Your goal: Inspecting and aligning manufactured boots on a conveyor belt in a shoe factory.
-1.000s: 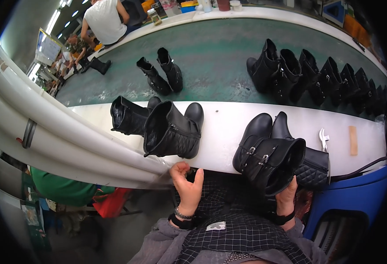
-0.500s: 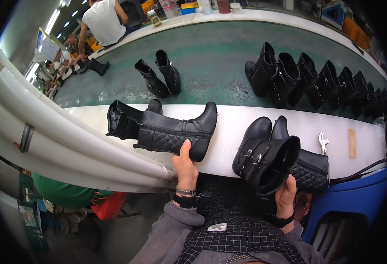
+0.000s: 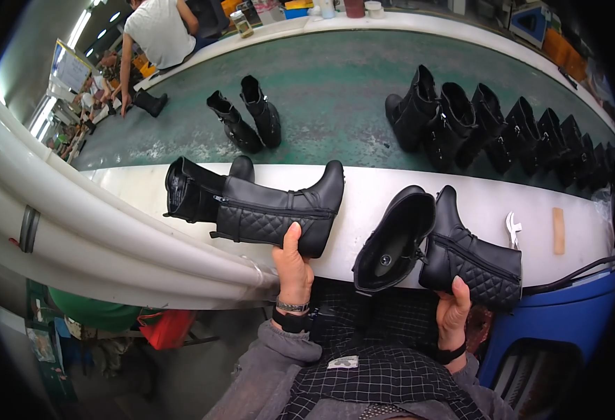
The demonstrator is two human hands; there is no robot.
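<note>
My left hand (image 3: 293, 273) grips a black boot (image 3: 272, 210) around the ankle, thumb up on its quilted side. That boot lies on its side with the zip facing up and its toe pointing away. Against it on the left rests another black boot (image 3: 188, 189). My right hand (image 3: 453, 315) is closed on a second quilted boot (image 3: 486, 269), thumb at the ankle; the other fingers are hidden under it. Just left of it, a black boot (image 3: 409, 210) leans at the table's near edge, its wide opening and dark inside showing. No hand touches that one.
White pliers (image 3: 513, 229) and a tan strip (image 3: 558, 231) lie on the white tabletop (image 3: 363, 178). Beyond, a green surface (image 3: 328, 91) carries a pair of boots (image 3: 262, 112) and a row of boots (image 3: 486, 126). White pipes (image 3: 97, 210) run left; a blue machine (image 3: 566, 315) stands right.
The boot between my hands has turned left, off the right-hand quilted boot, so its opening shows instead of its buckles. My hands have barely shifted. Far left, a person's arm has moved.
</note>
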